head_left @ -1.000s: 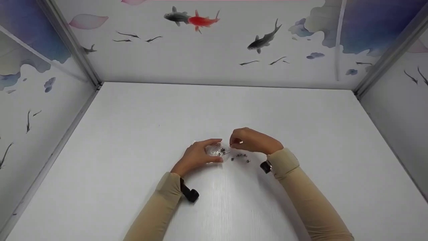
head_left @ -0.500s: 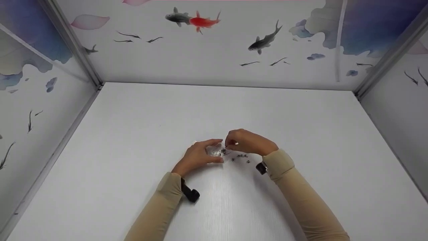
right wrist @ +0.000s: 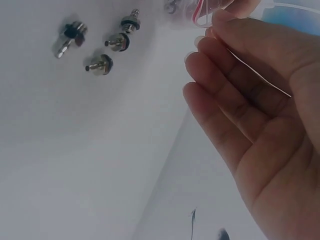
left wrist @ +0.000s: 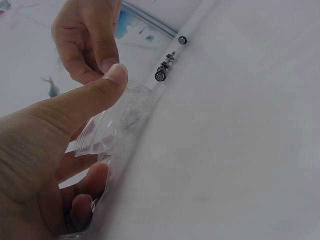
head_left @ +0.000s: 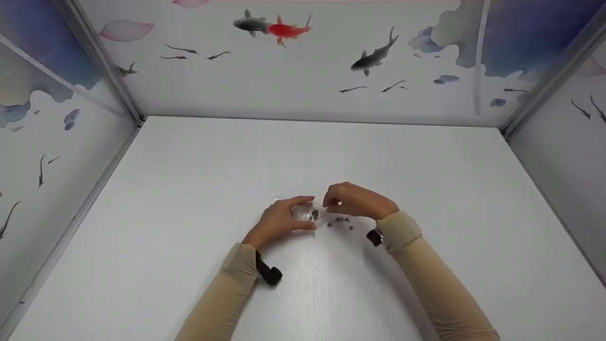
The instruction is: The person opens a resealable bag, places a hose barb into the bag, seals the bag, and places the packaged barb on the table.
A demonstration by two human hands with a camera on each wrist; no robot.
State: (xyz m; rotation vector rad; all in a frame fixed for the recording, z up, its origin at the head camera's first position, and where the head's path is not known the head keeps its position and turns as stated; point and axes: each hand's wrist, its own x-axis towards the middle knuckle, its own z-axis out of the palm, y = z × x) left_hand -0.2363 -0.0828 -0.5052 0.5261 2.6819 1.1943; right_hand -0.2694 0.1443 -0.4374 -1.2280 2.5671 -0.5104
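Observation:
A clear zip bag (head_left: 303,214) with small dark metal parts showing inside lies in my left hand (head_left: 279,219). That hand holds it from the left, thumb and fingers spread along its two sides. In the left wrist view, the thumb and curled fingers lie around the plastic (left wrist: 112,131). My right hand (head_left: 357,200) is at the bag's right edge. Its thumb and index finger meet at the lip with a red zip line, seen in the right wrist view, and pinch it; the other fingers are loosely bent. Several small metal fittings (right wrist: 117,42) with black rings lie below it.
The loose fittings (head_left: 341,219) lie on the white table (head_left: 303,156), just right of the bag. Printed panels (head_left: 303,71) with fish stand at the back and both sides. Black cameras are strapped at both wrists.
My right hand moved left over the bag's opening, then slightly back right to its edge. The left hand stays in place with the bag. The loose fittings have not moved.

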